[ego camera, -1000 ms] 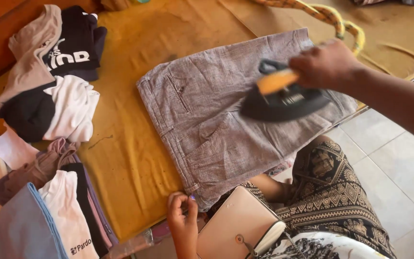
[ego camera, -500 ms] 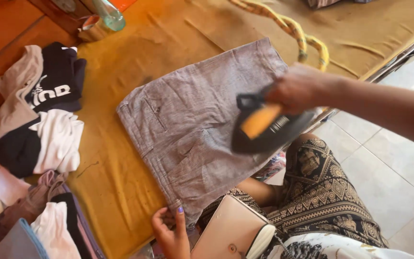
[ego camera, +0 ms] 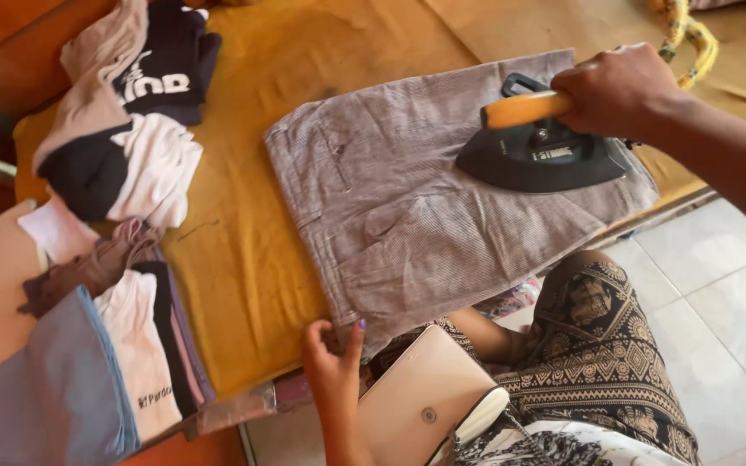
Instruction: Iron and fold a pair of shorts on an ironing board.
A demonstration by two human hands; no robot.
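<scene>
Your table (ego camera: 243, 259) is spread with a mustard-yellow cloth, and the grey striped shorts (ego camera: 407, 207) lie flat across its middle, one edge hanging over the near side. Your right hand (ego camera: 619, 91) is wrapped tight round the orange handle of the dark iron (ego camera: 541, 155), which sits on the shorts' far right part. Your left hand (ego camera: 334, 367) pinches the shorts' near hem at the table edge, fingers narrow. Folded clothes (ego camera: 123, 129) are stacked along the left. A cream handbag (ego camera: 420, 406) rests by your patterned trousers (ego camera: 602, 336). Pale floor tiles (ego camera: 718, 285) show at the right.
</scene>
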